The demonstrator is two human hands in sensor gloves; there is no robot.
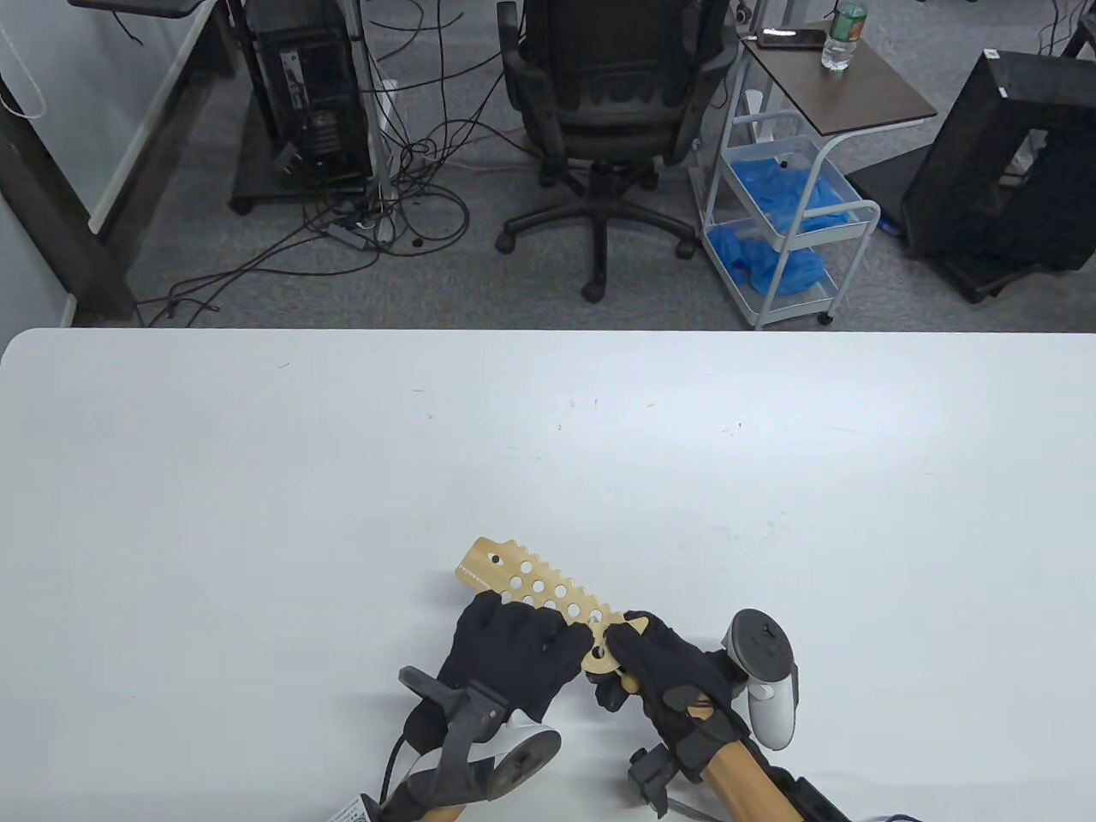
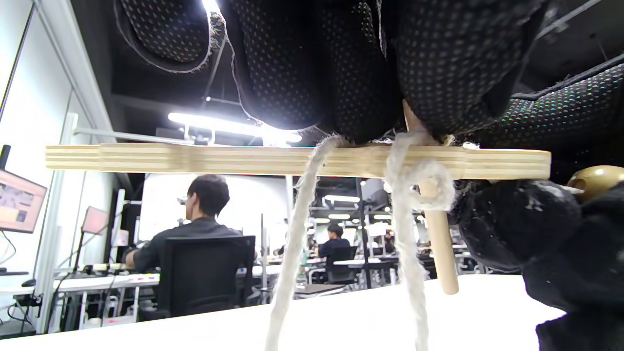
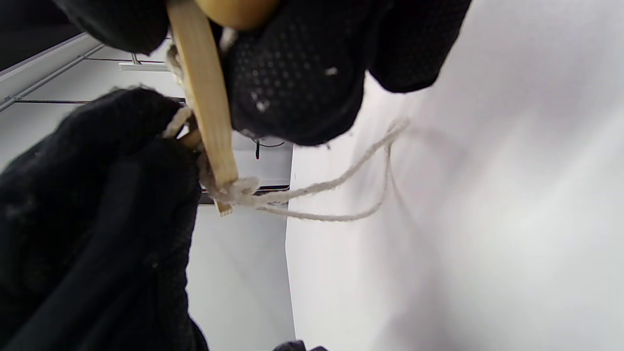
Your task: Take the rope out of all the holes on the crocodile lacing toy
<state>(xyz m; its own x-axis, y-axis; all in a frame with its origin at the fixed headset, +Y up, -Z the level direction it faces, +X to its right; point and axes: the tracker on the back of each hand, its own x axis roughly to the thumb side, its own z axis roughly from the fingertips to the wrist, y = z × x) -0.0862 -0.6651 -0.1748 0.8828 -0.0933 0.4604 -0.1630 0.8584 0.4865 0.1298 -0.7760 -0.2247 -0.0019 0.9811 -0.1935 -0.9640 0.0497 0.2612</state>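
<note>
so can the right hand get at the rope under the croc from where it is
Probably yes: the right hand already grips the crocodile toy's tail end, and the rope hangs loose beneath the board beside the wooden peg, with nothing between.

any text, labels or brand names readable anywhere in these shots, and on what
None can be read.
Bottle on the side table: its label is too small to read.
White tag at the left wrist: print too small and cut off.
Monitor in the left wrist view: screen content blurred.
Crocodile lacing toy: no print visible.

Bright overhead light; wrist views blurred, glary.
</note>
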